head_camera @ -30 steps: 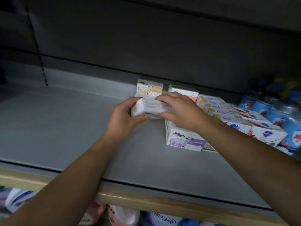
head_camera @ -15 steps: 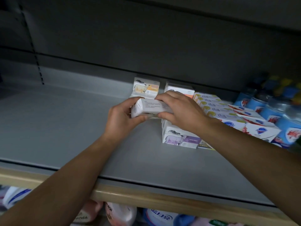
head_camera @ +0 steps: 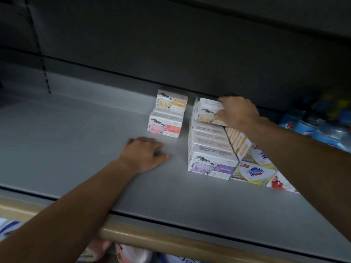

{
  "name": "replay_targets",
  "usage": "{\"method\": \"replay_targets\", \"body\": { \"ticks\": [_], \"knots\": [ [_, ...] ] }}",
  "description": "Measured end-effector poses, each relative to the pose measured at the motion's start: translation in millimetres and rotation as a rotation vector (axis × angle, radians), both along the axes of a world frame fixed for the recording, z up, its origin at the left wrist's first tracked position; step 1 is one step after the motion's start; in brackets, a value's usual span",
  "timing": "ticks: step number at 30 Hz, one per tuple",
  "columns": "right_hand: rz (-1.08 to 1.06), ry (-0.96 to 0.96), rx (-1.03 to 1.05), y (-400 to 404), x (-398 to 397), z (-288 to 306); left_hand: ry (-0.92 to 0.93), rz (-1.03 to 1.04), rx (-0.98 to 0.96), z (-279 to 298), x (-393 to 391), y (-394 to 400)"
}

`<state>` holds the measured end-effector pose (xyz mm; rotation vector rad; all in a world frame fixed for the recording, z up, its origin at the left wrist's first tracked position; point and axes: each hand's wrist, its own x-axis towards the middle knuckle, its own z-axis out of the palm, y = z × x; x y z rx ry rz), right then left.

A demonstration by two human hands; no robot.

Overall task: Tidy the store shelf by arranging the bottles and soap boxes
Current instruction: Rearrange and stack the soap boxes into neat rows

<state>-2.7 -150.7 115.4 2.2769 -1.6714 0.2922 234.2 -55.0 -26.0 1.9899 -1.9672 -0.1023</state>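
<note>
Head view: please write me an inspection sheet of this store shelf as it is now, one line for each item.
Surface: grey shelf, wide bare area at left.
Job's things: soap boxes in a row running front to back; two more boxes stand apart to the left; yellow-and-white soap boxes at right; blue bottles, blurred.
Clutter: nothing seen.
Grips: left hand rests on the shelf, holding nothing; right hand holds the rear box of the row.
Cables: nothing seen.
Surroundings: dark back panel; products on the lower shelf, unclear.
</note>
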Motion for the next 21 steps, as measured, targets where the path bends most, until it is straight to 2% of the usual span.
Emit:
{"method": "replay_targets", "body": {
  "ticks": [12, 15, 18, 21],
  "knots": [
    [-0.003, 0.051, 0.027, -23, 12, -5, 0.004, 0.003, 0.008, -3, 0, -2],
    [0.214, -0.086, -0.077, -10, 39, -8, 0.101, 0.001, 0.013, 1, 3, -1],
    [0.43, -0.122, 0.012, 1, 80, -23, 0.252, 0.043, -0.023, 5, 6, 3],
    [0.382, -0.016, 0.164, -7, 109, -43, 0.328, 0.093, -0.051, 6, 8, 4]
  ]
}}
